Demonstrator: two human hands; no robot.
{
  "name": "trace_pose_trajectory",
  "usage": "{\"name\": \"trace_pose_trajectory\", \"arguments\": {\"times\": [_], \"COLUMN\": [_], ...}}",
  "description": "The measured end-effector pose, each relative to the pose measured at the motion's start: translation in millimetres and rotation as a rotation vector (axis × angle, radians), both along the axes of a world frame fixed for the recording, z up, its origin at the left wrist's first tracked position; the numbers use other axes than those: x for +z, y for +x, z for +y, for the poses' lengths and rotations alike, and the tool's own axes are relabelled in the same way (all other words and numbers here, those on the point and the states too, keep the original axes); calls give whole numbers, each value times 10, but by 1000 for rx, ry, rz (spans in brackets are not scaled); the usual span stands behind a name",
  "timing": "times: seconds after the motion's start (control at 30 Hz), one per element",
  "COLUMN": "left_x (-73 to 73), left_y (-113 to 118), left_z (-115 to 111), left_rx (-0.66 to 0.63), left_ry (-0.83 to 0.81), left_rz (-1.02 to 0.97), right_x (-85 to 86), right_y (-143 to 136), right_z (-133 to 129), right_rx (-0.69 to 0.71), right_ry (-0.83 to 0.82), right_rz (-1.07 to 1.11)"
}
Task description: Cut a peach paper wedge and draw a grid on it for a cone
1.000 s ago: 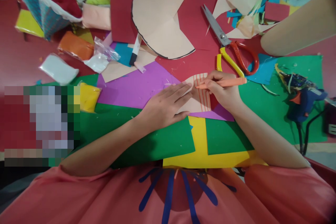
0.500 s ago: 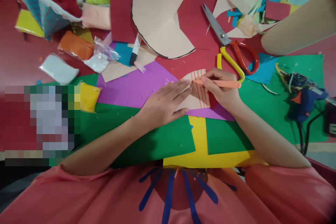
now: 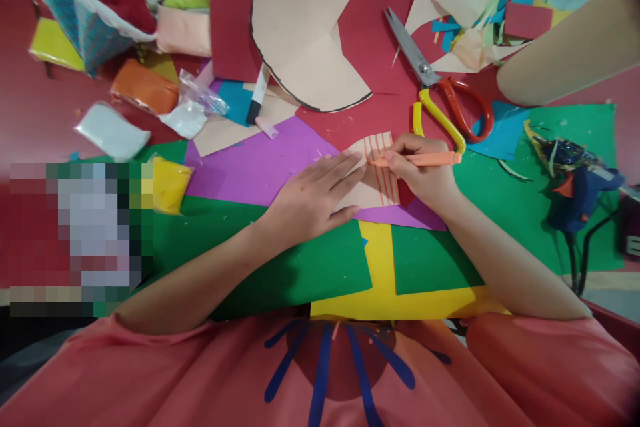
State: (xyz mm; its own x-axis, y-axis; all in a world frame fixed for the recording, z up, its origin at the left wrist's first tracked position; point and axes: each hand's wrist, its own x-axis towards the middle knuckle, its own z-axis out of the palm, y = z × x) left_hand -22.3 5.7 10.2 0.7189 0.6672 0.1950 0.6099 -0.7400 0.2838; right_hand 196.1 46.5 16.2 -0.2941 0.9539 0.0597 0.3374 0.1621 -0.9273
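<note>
A small cream paper piece with several orange stripes lies on the purple sheet. My left hand rests flat on its left part, fingers stretched out and pointing right, covering much of it. In my right hand an orange marker is pinched, its tip touching the paper just beyond my left fingertips. Right above the right hand lie large scissors with one yellow and one red handle, their blades spread a little.
Ahead is a big cream cutout with a black outline. A blue glue gun lies at the right, near paper scraps and a cream tube. Small packets, one orange, and a black-and-white marker are at the left.
The marker tip has shifted slightly down and right along the striped paper, with my right hand following. My left hand stays in place.
</note>
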Motion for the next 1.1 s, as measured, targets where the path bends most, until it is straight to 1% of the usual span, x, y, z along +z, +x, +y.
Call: {"name": "trace_pose_trajectory", "arguments": {"times": [0.1, 0.17, 0.27, 0.33, 0.5, 0.6, 0.73, 0.83, 1.1], "left_x": [0, -6, -21, -33, -62, -69, -58, -42, -50], "left_y": [2, 4, 1, -6, -20, -18, -16, -15, -19], "left_z": [-1, 0, 8, 14, 21, 18, 17, 19, 22], "left_rx": [-1, 1, 3, 10, 40, 46, 41, 45, 48], "left_ry": [18, 9, 1, -1, -60, -68, -41, -54, -72], "left_rz": [2, 6, 4, 1, 5, 0, 0, 12, 5], "right_x": [16, 26, 32, 28, 10, 2, -12, -15, 4], "right_y": [-1, -2, 1, 5, 9, 9, 9, 7, 10], "right_z": [1, -8, -30, -43, -46, -40, -37, -39, -22], "right_rx": [-6, -44, -117, -129, -52, -15, -4, -2, 20], "right_ry": [-50, -64, -36, -21, 1, 22, 38, 37, -7], "right_rz": [55, 111, 140, 122, 64, 40, 22, 18, 1]}}
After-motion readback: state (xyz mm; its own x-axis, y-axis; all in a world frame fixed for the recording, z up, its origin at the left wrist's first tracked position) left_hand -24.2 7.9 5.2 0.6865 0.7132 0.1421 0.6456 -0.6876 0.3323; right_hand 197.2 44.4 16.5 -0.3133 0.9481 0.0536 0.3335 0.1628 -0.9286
